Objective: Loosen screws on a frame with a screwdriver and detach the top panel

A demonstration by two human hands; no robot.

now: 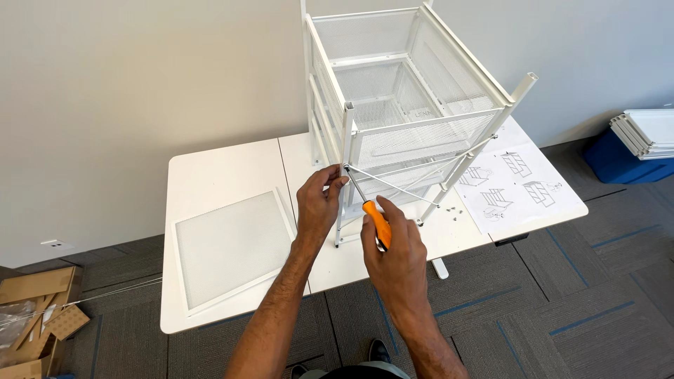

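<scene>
Screwdriver [377, 223] clenched in right hand [397, 256]; left hand [317, 203] apparently pinched the wire brace [390, 184] against the rack [400, 105], steadying it.

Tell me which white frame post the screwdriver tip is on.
The near-left post: the left hand pinches it where the screwdriver tip meets. The near-right post stands untouched.

right hand [397, 253] gripping orange-handled screwdriver [371, 214], left hand [317, 203] pinching white mesh drawer frame [400, 105] leg, white table [225, 175], instruction sheet [523, 184]
</scene>
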